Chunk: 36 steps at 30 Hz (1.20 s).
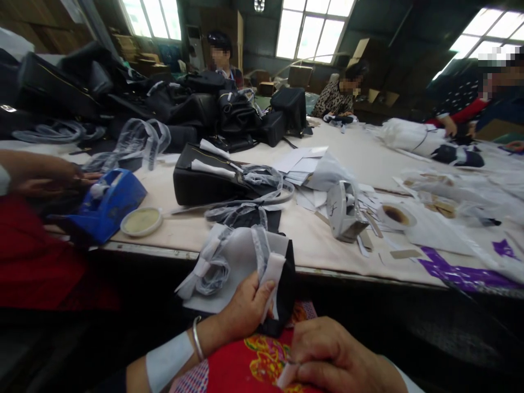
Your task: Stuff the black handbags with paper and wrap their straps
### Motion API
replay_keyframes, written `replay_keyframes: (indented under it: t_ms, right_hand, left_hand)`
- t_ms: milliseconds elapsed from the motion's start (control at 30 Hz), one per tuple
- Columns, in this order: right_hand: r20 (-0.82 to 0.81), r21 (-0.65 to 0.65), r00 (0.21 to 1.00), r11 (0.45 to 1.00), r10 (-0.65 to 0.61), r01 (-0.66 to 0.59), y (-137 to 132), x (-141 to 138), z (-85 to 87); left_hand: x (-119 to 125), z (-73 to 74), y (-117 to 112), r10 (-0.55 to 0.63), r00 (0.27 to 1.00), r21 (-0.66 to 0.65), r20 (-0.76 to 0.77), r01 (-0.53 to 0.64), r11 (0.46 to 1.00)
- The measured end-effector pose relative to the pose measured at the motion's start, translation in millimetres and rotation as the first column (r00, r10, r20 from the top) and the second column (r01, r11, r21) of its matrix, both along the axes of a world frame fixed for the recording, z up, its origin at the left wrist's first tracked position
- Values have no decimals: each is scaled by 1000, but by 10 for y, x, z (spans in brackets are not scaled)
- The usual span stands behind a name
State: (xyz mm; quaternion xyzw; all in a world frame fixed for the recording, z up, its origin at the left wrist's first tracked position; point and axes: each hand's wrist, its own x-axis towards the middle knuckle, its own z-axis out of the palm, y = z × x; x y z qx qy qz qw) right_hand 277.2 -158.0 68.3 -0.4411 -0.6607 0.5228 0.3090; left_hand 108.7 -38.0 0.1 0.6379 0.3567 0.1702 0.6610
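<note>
At the lower centre of the frame, a black bag (pixel 289 284) faced with a white sheet (pixel 241 248) sits by the near edge of the surface (pixel 315 254). The left hand (pixel 245 305) pinches a white strip (pixel 275 271) at the bag's right side. Toward the bottom right, the right hand (pixel 329 349) presses its fingers together on a small white piece (pixel 287 375), possibly paper, though blurred. A blue tape dispenser (pixel 108 207) stands at centre left.
</note>
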Motion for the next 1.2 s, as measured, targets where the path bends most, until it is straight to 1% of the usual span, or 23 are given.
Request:
replay_keyframes:
  t_ms: [67,133,167,200,233,267,300,333,367,400,433,467,500,633,733,833,967,1000,1100,1200]
  right_hand:
    - [77,-46,997,999,14,-11,-37,39,13]
    - [143,-110,988,993,51,-35,-56,87,-19]
    - [151,-134,988,991,41,-21,-57,114,-48]
    - [148,-152,989,988,6,17,-49,144,-82]
    - [137,-163,988,983,-67,89,-31,180,-116]
    - [128,-174,976,965,-176,197,-1,221,-147]
    - [127,-184,943,927,-307,326,41,265,-173]
    - [136,-192,892,872,-431,450,94,311,-193]
    - [154,-199,835,812,-528,549,155,352,-206]
    - [175,-199,781,756,-599,624,221,386,-214]
    - [196,-194,738,712,-646,674,288,407,-217]
    - [216,-186,715,691,-665,698,353,414,-217]
    - [230,-175,705,685,-670,708,415,407,-216]
    - [260,-128,732,729,-629,672,600,295,-229]
    - [281,-151,757,751,-591,643,682,230,-249]
    - [311,-180,774,766,-551,617,742,230,-249]
    - [326,-175,808,808,-492,563,811,275,-245]
    - [320,-190,815,810,-483,555,825,286,-251]
    - [288,-263,828,792,-481,551,854,313,-287]
    - [258,-323,843,780,-473,536,866,331,-331]
  left_hand:
    - [1,4,-4,0,1000,-23,8,1,1000]
    - [-4,11,-9,3,999,-77,35,-1,997]
    - [-9,14,-11,9,998,-114,58,-2,993]
    - [-15,16,-15,12,997,-154,81,1,988]
    - [-21,18,-18,16,994,-196,107,5,981]
    - [-28,18,-23,20,991,-237,136,13,971]
    - [-35,17,-28,28,985,-279,168,20,960]
    - [-43,17,-34,40,979,-320,201,27,947]
    - [-50,16,-39,57,971,-358,233,31,933]
    - [-57,17,-45,74,963,-393,261,36,919]
    - [-65,18,-49,88,955,-422,282,41,906]
    - [-73,20,-52,96,951,-442,295,47,896]
    - [-81,22,-55,97,948,-453,302,53,890]
    - [-106,28,-62,87,949,-452,303,63,890]
    - [-111,34,-68,86,955,-432,282,46,901]
    - [-108,53,-68,62,968,-364,245,33,931]
    - [-97,83,-65,26,985,-259,173,20,966]
    - [-92,88,-67,29,986,-247,161,12,969]
    - [-73,97,-82,38,987,-197,157,-7,980]
    - [-57,113,-99,52,988,-79,146,-41,996]
